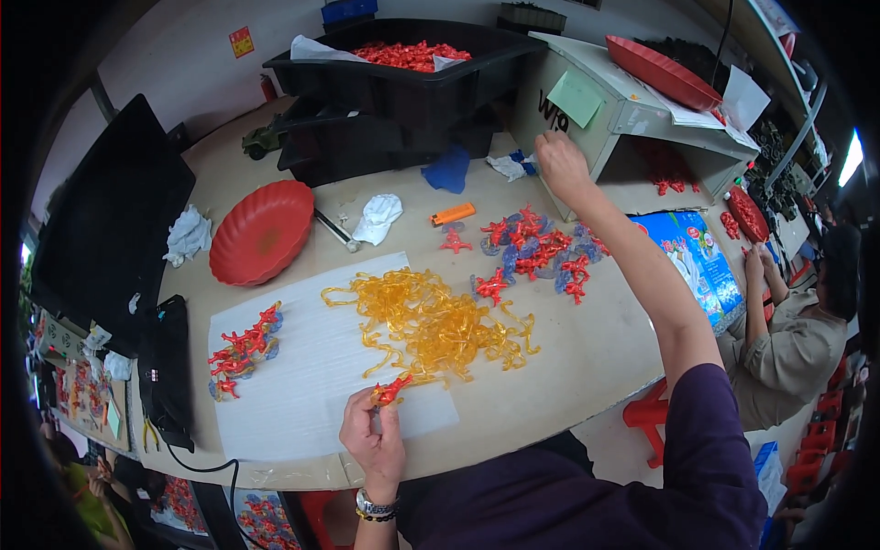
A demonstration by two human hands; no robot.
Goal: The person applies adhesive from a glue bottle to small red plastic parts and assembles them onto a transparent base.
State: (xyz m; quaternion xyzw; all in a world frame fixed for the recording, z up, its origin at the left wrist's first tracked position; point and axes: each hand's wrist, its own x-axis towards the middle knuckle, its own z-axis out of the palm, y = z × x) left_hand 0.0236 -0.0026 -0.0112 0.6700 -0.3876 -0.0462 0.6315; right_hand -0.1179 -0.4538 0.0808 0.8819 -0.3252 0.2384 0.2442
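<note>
Fingers of my left hand (374,442) pinched a red figure (391,390) at lower centre, below yellow strands (431,321); whether my right hand (563,167), upper right of centre, held anything, I couldn't tell remotely.

Red figure (391,390) in left hand (374,438) near yellow strands (429,321)

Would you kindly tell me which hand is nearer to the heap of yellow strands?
Left. The left hand is just on the near side of the heap of yellow strands, holding a red figure; the right hand is farther off, by the grey cabinet.
</note>
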